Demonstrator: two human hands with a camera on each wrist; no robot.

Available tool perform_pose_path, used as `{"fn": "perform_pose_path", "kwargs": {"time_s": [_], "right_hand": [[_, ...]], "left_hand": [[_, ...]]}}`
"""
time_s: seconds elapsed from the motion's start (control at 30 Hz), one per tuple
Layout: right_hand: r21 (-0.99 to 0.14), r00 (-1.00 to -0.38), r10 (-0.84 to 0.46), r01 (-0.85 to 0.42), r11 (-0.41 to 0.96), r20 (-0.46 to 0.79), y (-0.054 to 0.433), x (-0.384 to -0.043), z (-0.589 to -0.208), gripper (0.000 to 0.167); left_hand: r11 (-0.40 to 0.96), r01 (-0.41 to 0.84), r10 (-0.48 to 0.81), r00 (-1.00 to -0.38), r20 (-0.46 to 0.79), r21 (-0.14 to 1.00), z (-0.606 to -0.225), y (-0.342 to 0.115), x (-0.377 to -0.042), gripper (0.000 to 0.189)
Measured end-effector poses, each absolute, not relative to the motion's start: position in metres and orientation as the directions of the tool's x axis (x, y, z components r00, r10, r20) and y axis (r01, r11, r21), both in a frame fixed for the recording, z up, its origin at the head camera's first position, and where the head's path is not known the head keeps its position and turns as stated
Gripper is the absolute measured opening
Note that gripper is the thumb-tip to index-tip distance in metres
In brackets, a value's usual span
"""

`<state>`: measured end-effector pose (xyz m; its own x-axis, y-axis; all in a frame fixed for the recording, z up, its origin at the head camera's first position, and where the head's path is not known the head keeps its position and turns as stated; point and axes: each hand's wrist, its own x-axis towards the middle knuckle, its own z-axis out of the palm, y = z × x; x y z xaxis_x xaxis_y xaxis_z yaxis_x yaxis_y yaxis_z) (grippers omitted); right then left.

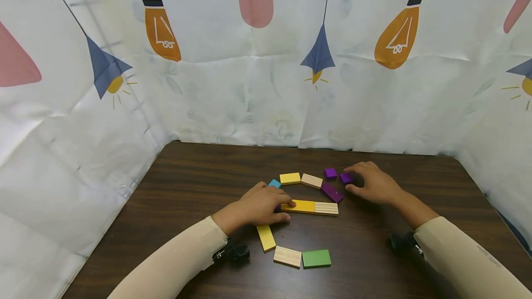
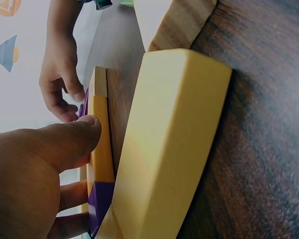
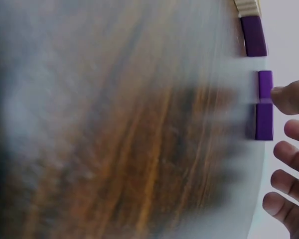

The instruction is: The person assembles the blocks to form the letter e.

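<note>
On the dark table lies a curved outline of flat coloured wooden blocks with a straight bar across it. My left hand (image 1: 262, 204) rests over the outline's left side, its index fingertip touching the orange block (image 1: 305, 206) of the bar. A striped pale block (image 1: 326, 209) ends that bar. In the left wrist view a purple block (image 2: 100, 205) shows by the fingers. At the upper right my right hand (image 1: 374, 183), fingers apart, is beside a small purple block (image 1: 346, 178); contact is unclear. Another small purple block (image 1: 330, 173) lies left of it.
A yellow block (image 1: 290, 178), a pale block (image 1: 311, 181) and a long purple block (image 1: 332, 192) form the upper curve. A blue block (image 1: 275, 183) is partly hidden. Below lie another yellow block (image 1: 266, 238), a wooden block (image 1: 287, 256) and a green block (image 1: 316, 259). Patterned cloth (image 1: 253, 82) hangs behind.
</note>
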<state>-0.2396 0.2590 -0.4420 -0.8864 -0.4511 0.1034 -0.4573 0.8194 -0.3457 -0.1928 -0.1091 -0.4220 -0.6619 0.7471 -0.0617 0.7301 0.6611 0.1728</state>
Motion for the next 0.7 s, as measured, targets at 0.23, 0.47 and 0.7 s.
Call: {"fn": "perform_pose_path", "kwargs": {"time_s": [0.23,0.47,0.7], "right_hand": [[-0.341,-0.876,-0.474,-0.474,0.812,0.088,0.262,-0.248,-0.448,0.049],[-0.334,-0.874,-0.481,-0.474,0.815,0.069,0.261,-0.252,-0.449,0.045],[-0.328,-0.88,-0.472,-0.46,0.825,0.049,0.261,-0.253,-0.448,0.038]], "left_hand": [[0.655,0.736,0.752,-0.658,-0.046,0.174,-0.422,-0.11,-0.192,0.033],[0.655,0.736,0.751,-0.658,-0.045,0.17,-0.423,-0.11,-0.192,0.033],[0.656,0.736,0.751,-0.659,-0.047,0.166,-0.423,-0.11,-0.193,0.033]]}}
